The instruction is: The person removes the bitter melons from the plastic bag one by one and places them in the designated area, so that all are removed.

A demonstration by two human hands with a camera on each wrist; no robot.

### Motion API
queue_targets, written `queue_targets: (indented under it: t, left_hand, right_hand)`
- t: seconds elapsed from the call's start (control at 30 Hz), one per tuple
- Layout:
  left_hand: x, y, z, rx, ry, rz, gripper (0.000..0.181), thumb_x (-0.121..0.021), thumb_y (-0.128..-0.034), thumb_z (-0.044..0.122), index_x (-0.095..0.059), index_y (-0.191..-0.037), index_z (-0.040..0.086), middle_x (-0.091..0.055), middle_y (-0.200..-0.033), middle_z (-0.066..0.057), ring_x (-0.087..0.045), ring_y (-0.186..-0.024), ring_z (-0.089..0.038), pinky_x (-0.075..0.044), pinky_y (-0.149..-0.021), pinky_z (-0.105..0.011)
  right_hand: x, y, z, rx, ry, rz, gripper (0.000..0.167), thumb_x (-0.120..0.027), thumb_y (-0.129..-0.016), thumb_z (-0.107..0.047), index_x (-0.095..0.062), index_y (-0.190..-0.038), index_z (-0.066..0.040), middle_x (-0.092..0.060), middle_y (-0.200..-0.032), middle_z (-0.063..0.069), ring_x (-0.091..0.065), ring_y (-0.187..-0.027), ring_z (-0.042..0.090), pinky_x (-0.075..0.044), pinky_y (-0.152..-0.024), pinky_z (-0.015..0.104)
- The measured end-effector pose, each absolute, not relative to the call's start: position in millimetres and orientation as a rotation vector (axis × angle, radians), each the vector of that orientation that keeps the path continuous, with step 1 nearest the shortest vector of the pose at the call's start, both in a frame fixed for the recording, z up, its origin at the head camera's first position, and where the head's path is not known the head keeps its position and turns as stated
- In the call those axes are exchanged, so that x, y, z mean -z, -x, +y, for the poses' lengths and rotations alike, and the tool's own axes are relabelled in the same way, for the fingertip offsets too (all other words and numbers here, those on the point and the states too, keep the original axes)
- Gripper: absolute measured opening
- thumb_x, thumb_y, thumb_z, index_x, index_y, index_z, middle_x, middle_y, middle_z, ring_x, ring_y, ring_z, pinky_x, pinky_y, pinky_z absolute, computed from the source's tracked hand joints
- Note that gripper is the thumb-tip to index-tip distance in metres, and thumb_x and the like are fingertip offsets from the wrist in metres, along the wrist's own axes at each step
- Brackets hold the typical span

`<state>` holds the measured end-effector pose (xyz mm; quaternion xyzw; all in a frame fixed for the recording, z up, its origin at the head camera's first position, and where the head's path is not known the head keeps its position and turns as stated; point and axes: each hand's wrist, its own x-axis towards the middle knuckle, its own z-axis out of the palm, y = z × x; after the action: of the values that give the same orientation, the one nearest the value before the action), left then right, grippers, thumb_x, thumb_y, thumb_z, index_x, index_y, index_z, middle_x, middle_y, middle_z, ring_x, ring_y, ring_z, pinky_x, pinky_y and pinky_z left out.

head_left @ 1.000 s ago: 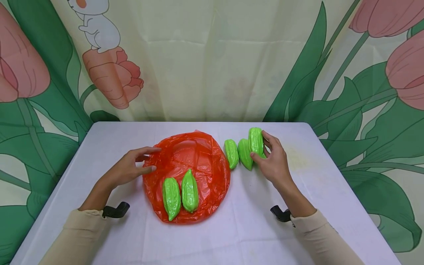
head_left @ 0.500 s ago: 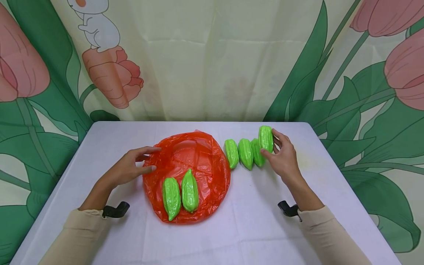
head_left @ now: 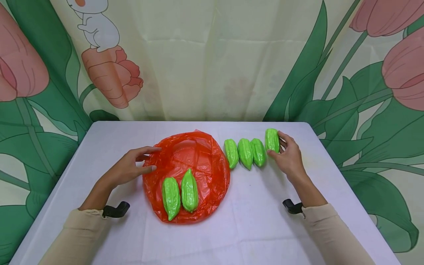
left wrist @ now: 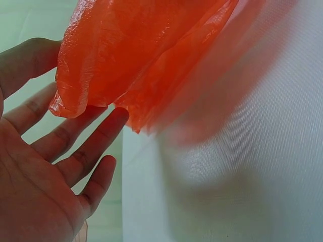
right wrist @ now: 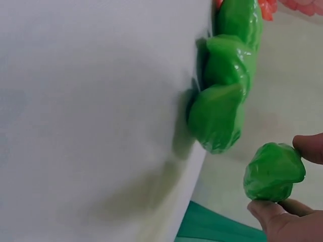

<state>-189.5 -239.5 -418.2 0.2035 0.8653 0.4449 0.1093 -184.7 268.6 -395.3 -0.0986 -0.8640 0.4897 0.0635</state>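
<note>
green gourd (head_left: 272, 140): held up, 2 o'clock of red plastic bag (head_left: 208, 162) | right hand (head_left: 290, 156): thumb and fingers pinching gourd | three gourds (head_left: 245, 154): row between, I see | left hand (head_left: 127, 167): spread, thumb apart, bag's 10 o'clock rim | two gourds (head_left: 189, 191): on bag, 6 o'clock

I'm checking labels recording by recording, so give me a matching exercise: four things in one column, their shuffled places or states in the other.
1. Right hand
2. Left hand
3. Red plastic
4. Three green vegetables

A. Under two green vegetables
B. In a row on the white table
C. At the edge of the red plastic
D. Holding one green vegetable apart from the row

Pairs: 1-D, 2-C, 3-A, 4-B
</note>
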Motion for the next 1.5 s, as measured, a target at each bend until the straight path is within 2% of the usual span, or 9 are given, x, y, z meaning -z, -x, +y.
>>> queue_targets:
  t: [0.4, 0.7, 1.0, 1.2, 1.5]
  left_hand:
    - [421, 192, -240, -1.292, -0.594, 2.560, 0.062, -0.079, -0.0951, 0.014, -0.056, -0.153, 0.010, -0.054, -0.157, -0.021, -0.059, -0.131, -0.043, -0.062, -0.091, -0.029]
    - [420, 191, -240, -1.290, -0.587, 2.564, 0.063, -0.080, -0.0946, 0.016, -0.056, -0.153, 0.010, -0.053, -0.157, -0.022, -0.059, -0.131, -0.043, -0.065, -0.092, -0.040]
    - [418, 190, -239, -1.296, -0.582, 2.547, 0.062, -0.078, -0.0961, 0.017, -0.055, -0.153, 0.010, -0.052, -0.158, -0.022, -0.059, -0.132, -0.043, -0.061, -0.101, -0.054]
    - [418, 191, -238, -1.297, -0.576, 2.546, 0.062, -0.078, -0.0960, 0.016, -0.055, -0.153, 0.010, -0.052, -0.158, -0.022, -0.058, -0.133, -0.043, -0.062, -0.099, -0.053]
    - [419, 191, -239, -1.303, -0.579, 2.545, 0.062, -0.078, -0.0960, 0.016, -0.055, -0.153, 0.010, -0.051, -0.159, -0.022, -0.057, -0.134, -0.044, -0.063, -0.098, -0.052]
  right_hand:
    - [412, 194, 282, -1.464, 0.342, -2.687, 0.087, -0.070, -0.096, 0.005, -0.023, -0.169, -0.005, -0.023, -0.175, 0.023, -0.032, -0.160, 0.042, -0.036, -0.127, 0.050]
    - [424, 198, 287, -1.450, 0.345, -2.740, 0.087, -0.069, -0.096, 0.006, -0.023, -0.169, -0.004, -0.024, -0.174, 0.024, -0.031, -0.160, 0.043, -0.036, -0.127, 0.052]
    - [430, 199, 288, -1.473, 0.335, -2.787, 0.087, -0.068, -0.095, 0.008, -0.021, -0.168, -0.002, -0.026, -0.173, 0.027, -0.029, -0.160, 0.045, -0.037, -0.127, 0.053]
    - [432, 201, 290, -1.468, 0.323, -2.807, 0.088, -0.069, -0.095, 0.007, -0.021, -0.168, -0.002, -0.026, -0.173, 0.028, -0.029, -0.160, 0.046, -0.037, -0.127, 0.054]
    - [431, 200, 291, -1.470, 0.360, -2.791, 0.091, -0.072, -0.093, 0.005, -0.023, -0.169, -0.007, -0.022, -0.175, 0.024, -0.025, -0.162, 0.045, -0.033, -0.129, 0.052]
